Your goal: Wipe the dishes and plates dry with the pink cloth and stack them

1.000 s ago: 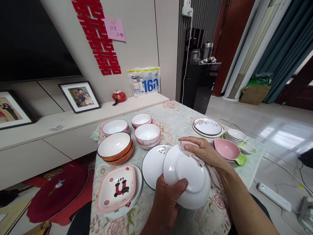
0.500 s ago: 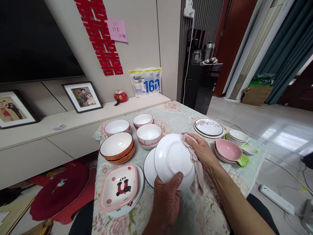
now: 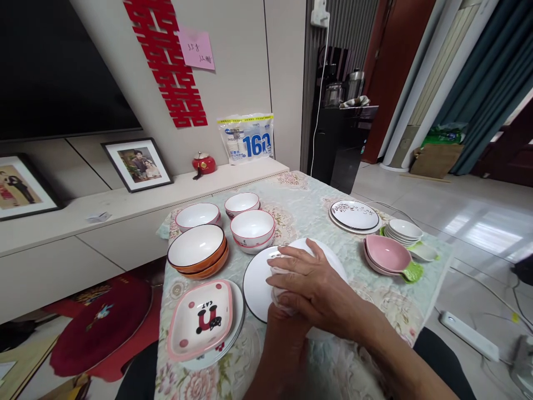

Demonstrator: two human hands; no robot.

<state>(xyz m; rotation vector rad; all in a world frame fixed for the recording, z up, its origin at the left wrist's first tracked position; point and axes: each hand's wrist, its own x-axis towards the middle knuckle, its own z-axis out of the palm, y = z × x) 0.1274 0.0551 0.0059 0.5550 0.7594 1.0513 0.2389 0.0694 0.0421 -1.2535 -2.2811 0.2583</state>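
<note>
My left hand comes up from below and grips a white plate by its near left side; my right hand hides its fingers and much of the plate. The right hand lies across the plate, its fingers bent over a pale pink cloth that shows between them. Behind the hands, on the table, lies a dark-rimmed white plate. To the left, a square pink-rimmed cat dish rests on round plates.
Stacked orange bowls and pink-rimmed bowls stand at the back left of the cloth-covered table. On the right are flower-patterned plates, pink leaf-handled dishes and small white bowls.
The held plate, earlier showing its underside, has been turned and shifted right. My right hand has swung left with the cloth, from the plate's right edge to above my left hand.
</note>
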